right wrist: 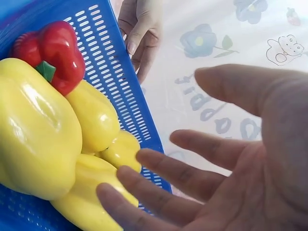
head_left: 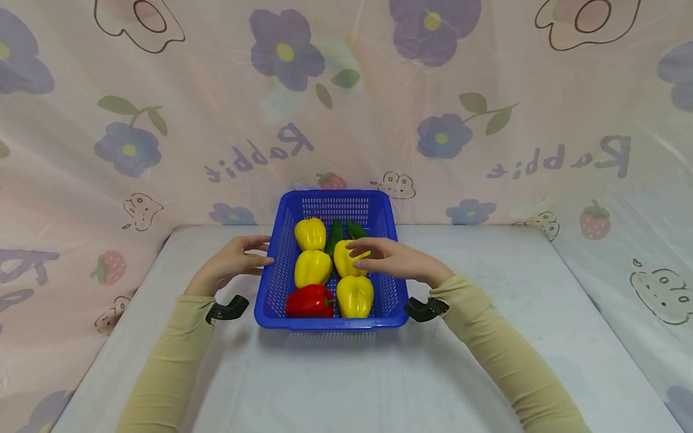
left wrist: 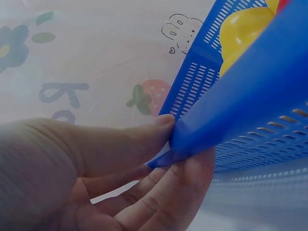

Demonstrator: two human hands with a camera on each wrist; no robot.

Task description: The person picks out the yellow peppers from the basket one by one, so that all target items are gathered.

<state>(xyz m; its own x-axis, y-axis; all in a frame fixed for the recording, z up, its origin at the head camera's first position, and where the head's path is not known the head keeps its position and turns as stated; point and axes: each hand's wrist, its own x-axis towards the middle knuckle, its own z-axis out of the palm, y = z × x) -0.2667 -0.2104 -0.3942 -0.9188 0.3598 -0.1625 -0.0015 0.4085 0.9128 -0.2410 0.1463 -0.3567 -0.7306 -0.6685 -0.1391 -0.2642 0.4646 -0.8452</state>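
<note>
A blue perforated basket (head_left: 330, 323) holds a red pepper (head_left: 308, 302), several yellow peppers (head_left: 355, 297) and dark green vegetables (head_left: 336, 235). At its left rim, my left hand (head_left: 229, 264) pinches the edge; in the left wrist view the thumb of the hand (left wrist: 96, 168) lies on the rim and the fingers are under it. My right hand (head_left: 398, 259) hovers over the right side of the basket, above a yellow pepper (head_left: 343, 258). The right wrist view shows the right hand (right wrist: 226, 168) with fingers spread, holding nothing.
The basket stands on a white table (head_left: 330, 395) near its back edge. Behind and beside the table hangs a pale curtain (head_left: 344, 140) printed with flowers and strawberries. Black wrist mounts (head_left: 230, 308) are on both sleeves.
</note>
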